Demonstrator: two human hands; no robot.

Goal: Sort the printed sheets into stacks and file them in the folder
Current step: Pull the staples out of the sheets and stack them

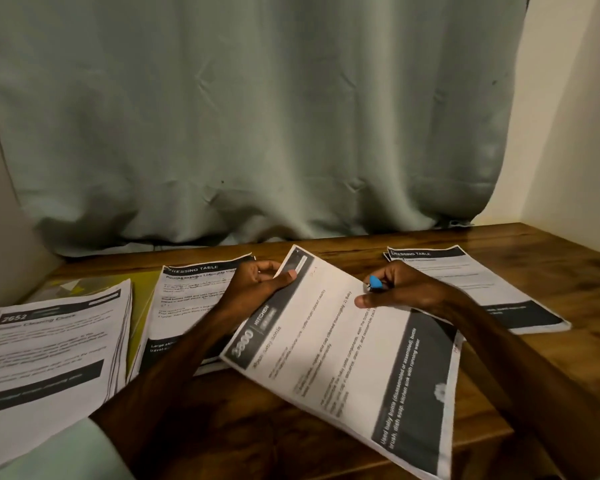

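A head-worn view looks down on a warm brown, wood-grain worktop [551, 258] backed by a soft, creased grey-green curtain [257, 116].

Sorting looks well under way, but filing has not begun. Three piles of printed sheets lie flat:
- **Left stack** [49, 348]: thick, headed 2652, with slightly fanned edges.
- **Middle stack** [184, 299]: headed Dressing Table.
- **Right stack** [499, 289]: carries the same heading and sits well apart from the middle one.

A smooth yellow-green folder [141, 306] with pale triangles printed on it lies partly beneath the left and middle stacks. It would probably need freeing before anything goes in.

Between the piles, a kitchen bundle [343, 348] sits slantwise, not yet squared or placed. Its sheets are thin matte white paper with a black header band and a black block at the foot. Several page edges show along its near side.

The left hand [257, 289] pinches the bundle's far edge, thumb on top. The right hand [395, 292] curls its fingers round a small blue-and-white object [374, 283], too small to identify, while its thumb rests on the page.
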